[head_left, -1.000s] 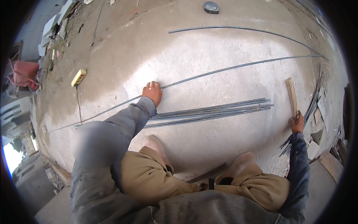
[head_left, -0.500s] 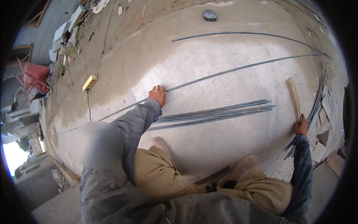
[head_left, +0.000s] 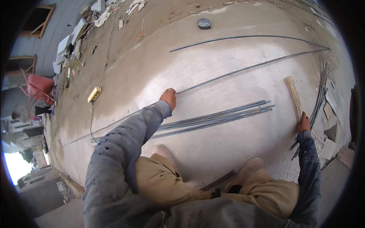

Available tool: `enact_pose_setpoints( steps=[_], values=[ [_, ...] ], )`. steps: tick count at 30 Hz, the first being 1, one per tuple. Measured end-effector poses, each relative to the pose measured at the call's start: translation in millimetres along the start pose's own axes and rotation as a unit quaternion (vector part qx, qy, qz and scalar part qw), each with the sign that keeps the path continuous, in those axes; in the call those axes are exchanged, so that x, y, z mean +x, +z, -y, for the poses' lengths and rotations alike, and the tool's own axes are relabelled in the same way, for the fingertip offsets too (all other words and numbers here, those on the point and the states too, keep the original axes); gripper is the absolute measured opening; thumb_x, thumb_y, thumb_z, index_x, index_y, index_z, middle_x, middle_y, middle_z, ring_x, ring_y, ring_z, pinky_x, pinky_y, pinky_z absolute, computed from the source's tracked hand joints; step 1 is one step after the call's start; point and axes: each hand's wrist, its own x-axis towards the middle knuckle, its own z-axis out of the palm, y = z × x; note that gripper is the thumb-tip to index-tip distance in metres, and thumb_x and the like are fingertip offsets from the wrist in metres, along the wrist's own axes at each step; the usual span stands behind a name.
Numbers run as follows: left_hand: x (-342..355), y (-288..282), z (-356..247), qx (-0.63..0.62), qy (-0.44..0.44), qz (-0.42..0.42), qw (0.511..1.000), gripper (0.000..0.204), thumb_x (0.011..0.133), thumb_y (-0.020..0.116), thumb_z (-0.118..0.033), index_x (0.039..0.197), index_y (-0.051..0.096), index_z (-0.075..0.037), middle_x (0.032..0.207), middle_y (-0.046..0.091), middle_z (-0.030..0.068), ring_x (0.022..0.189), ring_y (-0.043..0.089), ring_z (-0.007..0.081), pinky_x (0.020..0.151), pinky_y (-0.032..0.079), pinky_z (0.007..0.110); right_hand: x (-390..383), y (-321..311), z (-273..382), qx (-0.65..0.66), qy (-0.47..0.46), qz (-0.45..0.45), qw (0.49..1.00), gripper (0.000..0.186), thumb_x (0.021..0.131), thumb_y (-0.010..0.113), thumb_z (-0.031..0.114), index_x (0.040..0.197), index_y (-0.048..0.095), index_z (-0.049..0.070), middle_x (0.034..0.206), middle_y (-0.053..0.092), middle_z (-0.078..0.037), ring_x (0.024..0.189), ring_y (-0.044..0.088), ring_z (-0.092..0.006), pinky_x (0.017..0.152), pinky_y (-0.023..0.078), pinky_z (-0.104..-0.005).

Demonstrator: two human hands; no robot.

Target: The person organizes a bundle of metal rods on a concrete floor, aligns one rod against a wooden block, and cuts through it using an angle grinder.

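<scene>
left hand (head_left: pixel 169 98) shifted right along rod (head_left: pixel 228 74) over pale concrete (head_left: pixel 228 140), grey wall (head_left: pixel 53 36) beyond.

A building site is indicated: metal rods (head_left: pixel 213 116) are laid on a concrete floor (head_left: pixel 213 152), a grey wall (head_left: pixel 62 22) is pierced by wood-framed openings (head_left: pixel 37 20), and a red wheelbarrow (head_left: pixel 40 86) and loose pale blocks (head_left: pixel 65 44) are seen near it.

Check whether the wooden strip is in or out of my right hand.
In: your right hand is wrapped around the near end of the wooden strip.
</scene>
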Motion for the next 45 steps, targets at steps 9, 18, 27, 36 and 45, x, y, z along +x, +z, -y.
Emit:
enact_pose_setpoints(
  steps=[9, 18, 27, 36, 45],
  values=[
    [52, 38, -171, -0.075, -0.002, 0.032, 0.997, 0.018, 0.086, 0.056, -0.014, 0.093, 0.06, 0.002, 0.091, 0.063, 0.0236, 0.09, 0.061, 0.0373, 0.081, 0.048, 0.042, -43, -56, 73, 0.104, -0.034, 0.083, 0.991, 0.068, 0.073, 0.065, 0.015, 0.134, 0.037, 0.007, 0.109, 0.053, -0.03, 0.101, 0.055, -0.0446, 0.088, 0.046, -0.0467],
    [43, 108, -283, -0.139, -0.028, 0.042, 0.989, 0.017, 0.085, 0.058, -0.015, 0.09, 0.063, 0.0, 0.091, 0.064, 0.0219, 0.091, 0.062, 0.0363, 0.082, 0.048, 0.041, -82, -62, 209, 0.187, -0.107, 0.148, 0.965, 0.066, 0.076, 0.068, 0.026, 0.127, 0.036, 0.0, 0.107, 0.052, -0.029, 0.097, 0.057, -0.0429, 0.084, 0.048, -0.0461],
    [29, 106, -279, -0.185, 0.018, 0.023, 0.982, 0.016, 0.081, 0.063, -0.013, 0.085, 0.063, 0.002, 0.086, 0.064, 0.0229, 0.086, 0.062, 0.0382, 0.078, 0.049, 0.043, -106, -55, 262, 0.182, -0.195, 0.151, 0.952, 0.067, 0.078, 0.068, 0.027, 0.13, 0.034, 0.002, 0.117, 0.046, -0.022, 0.111, 0.047, -0.0392, 0.087, 0.047, -0.0461],
    [14, 124, -265, -0.141, 0.043, 0.012, 0.989, 0.012, 0.079, 0.064, -0.011, 0.085, 0.063, -0.001, 0.092, 0.062, 0.0193, 0.087, 0.06, 0.0372, 0.077, 0.048, 0.043, -89, -51, 265, 0.192, -0.164, 0.136, 0.958, 0.07, 0.077, 0.07, 0.033, 0.13, 0.035, 0.002, 0.116, 0.046, -0.023, 0.109, 0.049, -0.0386, 0.086, 0.047, -0.045],
    [10, 118, -259, -0.169, 0.007, 0.013, 0.985, 0.011, 0.08, 0.066, -0.01, 0.083, 0.061, -0.001, 0.082, 0.064, 0.0174, 0.078, 0.062, 0.0354, 0.07, 0.049, 0.042, -37, -84, 244, 0.138, -0.283, -0.042, 0.948, 0.04, 0.079, 0.066, 0.027, 0.111, 0.057, 0.005, 0.111, 0.053, -0.012, 0.104, 0.052, -0.0299, 0.084, 0.046, -0.041]
  ],
)
